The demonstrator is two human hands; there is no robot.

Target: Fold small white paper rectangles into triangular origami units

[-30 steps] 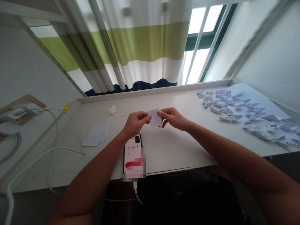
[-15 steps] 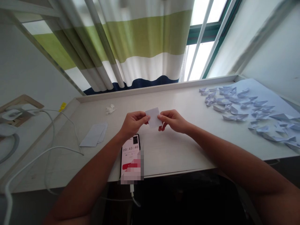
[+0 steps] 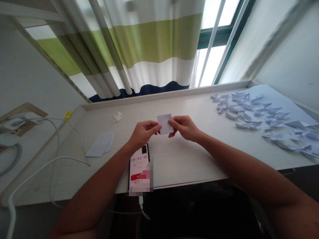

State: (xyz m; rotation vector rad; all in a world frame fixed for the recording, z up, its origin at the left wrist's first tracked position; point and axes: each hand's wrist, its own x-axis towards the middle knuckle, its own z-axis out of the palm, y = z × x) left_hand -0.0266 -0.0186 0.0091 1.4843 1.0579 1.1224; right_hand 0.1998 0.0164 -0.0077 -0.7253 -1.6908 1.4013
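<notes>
A small, roughly square piece of white paper (image 3: 164, 124) is held up just above the desk, between both hands. My left hand (image 3: 144, 132) pinches its lower left edge with thumb and fingers. On the opposite side, my right hand (image 3: 185, 127) grips the right edge, thumb on the near face and fingers behind. Whether the paper is folded into layers I cannot tell. Below my left wrist lies a phone (image 3: 138, 167) showing a timer, its lower part pixelated.
Several folded paper boats (image 3: 249, 124) cover the right side of the white desk (image 3: 184, 162). Flat sheets of paper (image 3: 99, 144) lie at the left, with a crumpled tissue (image 3: 117, 117) behind them. White cables (image 3: 32, 176) loop over the left edge. A curtain (image 3: 154, 39) hangs behind.
The paper has turned slightly and now stands straighter, a little to the right. Both hands keep their hold, with the left fingers shifted slightly right.
</notes>
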